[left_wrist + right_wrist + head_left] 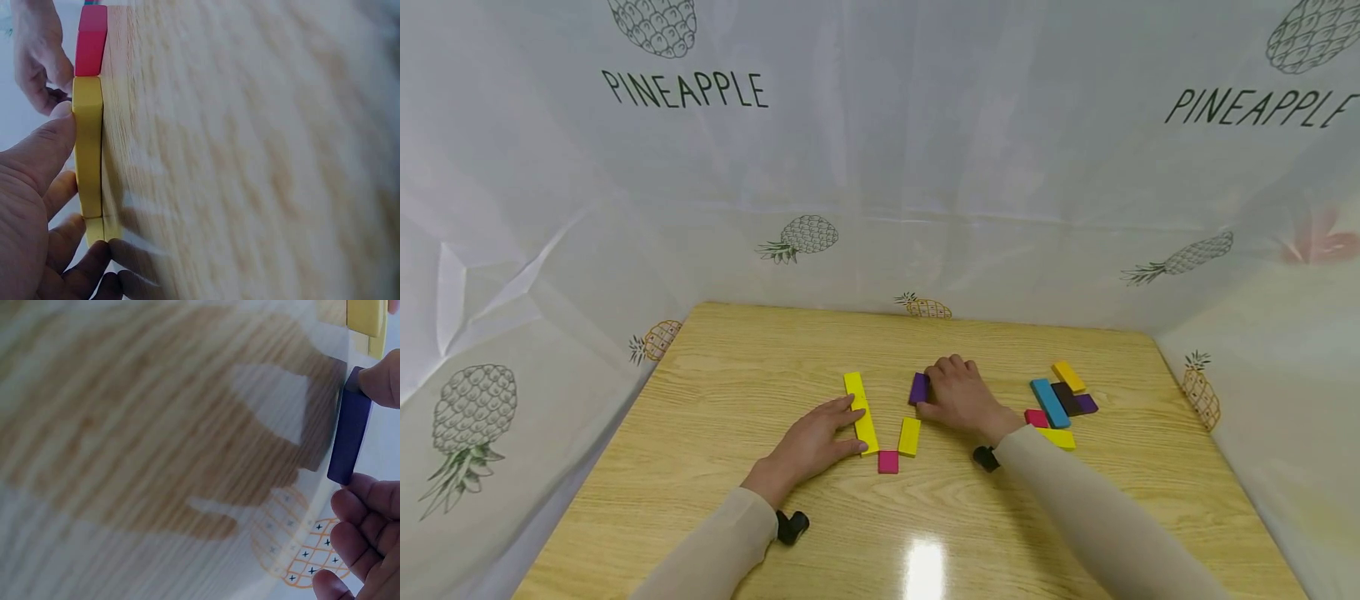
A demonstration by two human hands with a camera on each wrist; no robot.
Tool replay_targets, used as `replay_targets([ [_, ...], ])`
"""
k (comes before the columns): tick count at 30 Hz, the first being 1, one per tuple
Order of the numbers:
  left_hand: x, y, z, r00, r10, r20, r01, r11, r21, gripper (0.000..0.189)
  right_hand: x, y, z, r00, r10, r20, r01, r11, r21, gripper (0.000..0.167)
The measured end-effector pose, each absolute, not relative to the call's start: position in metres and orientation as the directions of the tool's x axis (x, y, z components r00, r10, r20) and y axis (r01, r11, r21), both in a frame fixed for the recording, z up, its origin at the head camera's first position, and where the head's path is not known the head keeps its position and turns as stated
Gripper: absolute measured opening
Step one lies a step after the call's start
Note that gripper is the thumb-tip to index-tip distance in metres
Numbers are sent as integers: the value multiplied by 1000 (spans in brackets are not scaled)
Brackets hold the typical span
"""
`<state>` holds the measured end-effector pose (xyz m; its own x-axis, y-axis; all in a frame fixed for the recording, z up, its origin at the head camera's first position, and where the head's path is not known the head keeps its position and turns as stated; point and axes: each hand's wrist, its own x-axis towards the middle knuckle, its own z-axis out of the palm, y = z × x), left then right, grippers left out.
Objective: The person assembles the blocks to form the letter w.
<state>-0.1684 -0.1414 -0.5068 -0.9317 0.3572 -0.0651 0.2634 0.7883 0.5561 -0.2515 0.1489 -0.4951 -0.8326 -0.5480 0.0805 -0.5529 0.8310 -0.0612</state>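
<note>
On the wooden table, my left hand [808, 446] rests its fingers along a straight line of yellow blocks [867, 432] laid end to end. In the left wrist view, the thumb touches the near end of a yellow block [89, 150], with a red-pink block [92, 40] just beyond it. My right hand [961, 396] pinches a purple block [918, 389] by its two ends, thumb on the near one. Between the hands, a shorter yellow block [909, 437] slants up from beside the small red-pink block [888, 462] at the line's foot.
To the right of my right hand lies a loose group: an orange-yellow block [1068, 377], a blue block [1050, 403], a dark block [1065, 398], a purple block [1086, 404], a red-pink block [1036, 418] and a yellow block [1058, 439]. A pineapple-print sheet [880, 167] hangs behind the table.
</note>
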Motion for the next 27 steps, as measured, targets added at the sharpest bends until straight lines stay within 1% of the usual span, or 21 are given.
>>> replay_targets([
  [5, -168, -141, -506, -931, 360, -66, 264, 787, 558, 61, -251, 149, -497, -830, -554, 72, -558, 828, -61, 62],
  [9, -168, -141, -506, -930, 362, -62, 269, 787, 556, 60, -250, 150, -496, -828, -557, 61, -560, 824, -87, 64],
  [13, -169, -142, -506, -929, 366, -58, 276, 787, 552, 60, -249, 151, -495, -830, -554, 63, -557, 822, -117, 58],
  [17, -170, -142, -506, -930, 362, -62, 270, 788, 553, 60, -249, 152, -493, -828, -556, 69, -560, 820, -116, 50],
  [27, -169, -143, -506, -930, 362, -60, 272, 790, 550, 60, -245, 152, -493, -814, -577, 68, -581, 805, -122, 49],
])
